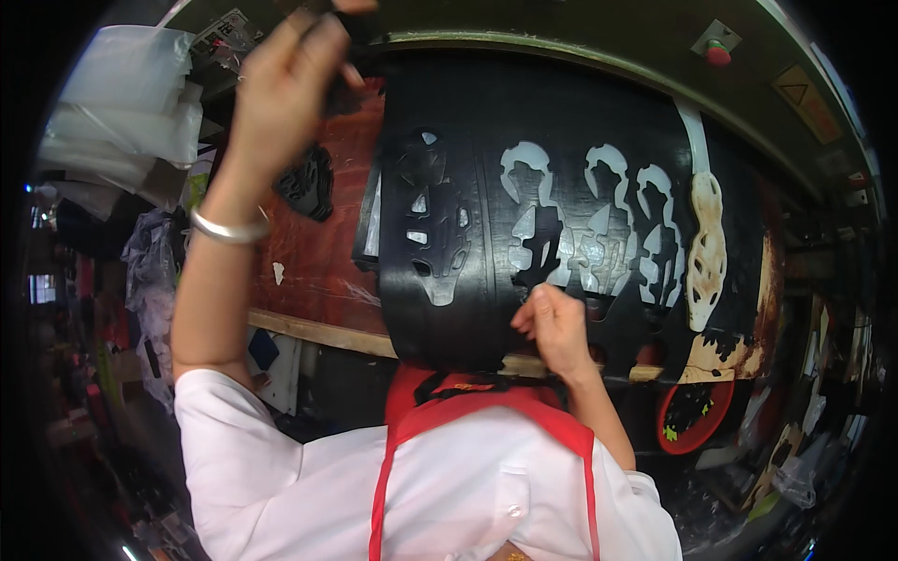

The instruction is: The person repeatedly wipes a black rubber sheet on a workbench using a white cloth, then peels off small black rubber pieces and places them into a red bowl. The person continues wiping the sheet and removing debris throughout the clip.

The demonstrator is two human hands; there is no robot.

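A black sheet [440, 103] with shoe-sole-shaped cut-outs covers most of the work table. My right hand [559, 327] is closed near the sheet's front edge, its fingertips pinching a narrow black cut-out piece [541, 264] that lies over one of the openings. Raised at the far left, my left hand [295, 70] is blurred by motion. Its fingers are closed around a dark piece [344, 92], whose outline is smeared. Below that hand, a small pile of black cut-out pieces [307, 182] lies on the red-brown board [313, 266].
A pale sole-shaped template [706, 248] rests on the sheet's right side. Near the front right is a red bowl [669, 432] with black scraps. Clear plastic bags [126, 103] hang at the far left. A green machine beam [599, 28] with a red button [717, 54] spans the back.
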